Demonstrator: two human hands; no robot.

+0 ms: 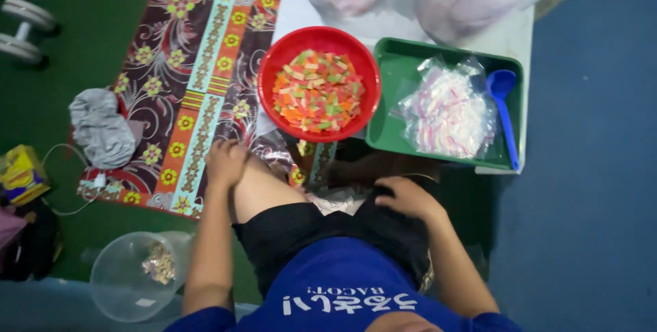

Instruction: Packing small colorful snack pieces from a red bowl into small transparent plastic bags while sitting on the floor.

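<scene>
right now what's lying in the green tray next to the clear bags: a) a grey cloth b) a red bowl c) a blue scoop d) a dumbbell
c: a blue scoop lies along the right side of the green tray, beside the pile of clear bags.

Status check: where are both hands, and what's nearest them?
Left hand and right hand empty, resting on knees. Round red plastic bowl of colourful wrapped candies nearest, untouched. Green plastic tray beside it.

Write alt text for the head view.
Seated person's left hand and right hand rest on their knees before a red bowl of colourful candies, beside a green tray holding plastic bags and a blue scoop.
</scene>
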